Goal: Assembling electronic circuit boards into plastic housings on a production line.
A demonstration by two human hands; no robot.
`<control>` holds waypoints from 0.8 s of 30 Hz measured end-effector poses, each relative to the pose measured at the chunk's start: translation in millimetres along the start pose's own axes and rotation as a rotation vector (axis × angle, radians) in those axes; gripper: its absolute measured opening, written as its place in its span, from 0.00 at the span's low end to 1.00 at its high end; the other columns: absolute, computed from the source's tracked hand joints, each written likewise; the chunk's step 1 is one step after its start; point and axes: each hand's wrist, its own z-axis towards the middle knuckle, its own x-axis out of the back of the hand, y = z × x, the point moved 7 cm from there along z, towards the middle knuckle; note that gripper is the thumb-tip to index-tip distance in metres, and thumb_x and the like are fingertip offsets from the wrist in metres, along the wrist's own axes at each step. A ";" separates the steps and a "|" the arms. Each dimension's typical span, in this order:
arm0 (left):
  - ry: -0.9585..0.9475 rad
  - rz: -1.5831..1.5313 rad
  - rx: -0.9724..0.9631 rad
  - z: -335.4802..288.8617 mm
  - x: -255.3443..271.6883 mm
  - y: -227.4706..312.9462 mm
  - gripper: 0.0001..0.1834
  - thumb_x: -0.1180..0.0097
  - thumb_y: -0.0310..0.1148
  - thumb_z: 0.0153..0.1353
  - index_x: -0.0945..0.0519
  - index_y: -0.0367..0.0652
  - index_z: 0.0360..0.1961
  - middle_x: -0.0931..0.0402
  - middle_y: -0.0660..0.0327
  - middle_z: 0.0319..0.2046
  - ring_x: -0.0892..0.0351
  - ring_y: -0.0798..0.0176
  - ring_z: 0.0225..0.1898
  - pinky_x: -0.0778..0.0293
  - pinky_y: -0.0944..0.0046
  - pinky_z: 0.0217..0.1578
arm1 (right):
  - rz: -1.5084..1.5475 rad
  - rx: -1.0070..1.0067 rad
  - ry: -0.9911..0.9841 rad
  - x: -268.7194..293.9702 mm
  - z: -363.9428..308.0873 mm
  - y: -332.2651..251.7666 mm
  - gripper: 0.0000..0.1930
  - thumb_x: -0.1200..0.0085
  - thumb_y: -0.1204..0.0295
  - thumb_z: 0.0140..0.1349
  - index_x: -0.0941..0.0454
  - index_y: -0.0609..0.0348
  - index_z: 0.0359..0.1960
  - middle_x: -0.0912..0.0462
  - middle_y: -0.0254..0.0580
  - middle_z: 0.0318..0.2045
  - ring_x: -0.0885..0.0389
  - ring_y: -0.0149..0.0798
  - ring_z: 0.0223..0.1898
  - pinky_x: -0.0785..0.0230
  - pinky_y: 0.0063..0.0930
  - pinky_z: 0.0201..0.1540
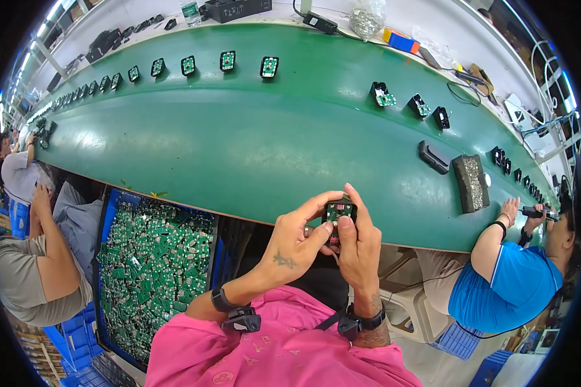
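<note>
Blk-cased green PCB unit (339, 213) held snug btwn L hand (290, 242) & R hand (360, 251), at near edge of green table (226, 151). L grips its L side, R its R, both thumbs on board face. Heap of loose PCBs (155, 271) off to L.

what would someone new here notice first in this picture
Probably the blue bin heaped with green circuit boards, at the person's left. Next, the left hand and right hand holding a small black case, centre. Beyond, similar cases line the far side of the long green table.
</note>
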 end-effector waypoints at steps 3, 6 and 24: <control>0.048 0.039 0.004 5.4 3.0 -3.9 0.25 0.53 0.21 0.67 0.31 0.39 0.66 0.24 0.55 0.52 0.21 0.67 0.47 0.17 0.71 0.33 | 0.027 0.021 0.025 -4.0 5.2 5.3 0.20 0.53 0.72 0.72 0.30 0.63 0.64 0.18 0.44 0.28 0.20 0.31 0.26 0.26 0.29 0.31; 0.041 0.147 0.003 26.2 8.5 -7.1 0.25 0.53 0.21 0.66 0.31 0.39 0.65 0.23 0.55 0.51 0.20 0.68 0.43 0.17 0.70 0.33 | -0.023 -0.008 0.057 -3.5 19.6 24.1 0.20 0.53 0.73 0.72 0.29 0.62 0.64 0.19 0.42 0.27 0.20 0.28 0.27 0.26 0.28 0.31; 0.436 0.762 0.017 319.1 156.1 10.6 0.28 0.49 0.27 0.62 0.33 0.32 0.64 0.21 0.41 0.48 0.13 0.52 0.30 0.16 0.57 0.30 | -0.358 0.012 0.066 102.0 156.5 100.7 0.09 0.42 0.72 0.64 0.18 0.68 0.35 0.19 0.39 0.22 0.23 0.28 0.25 0.31 0.25 0.29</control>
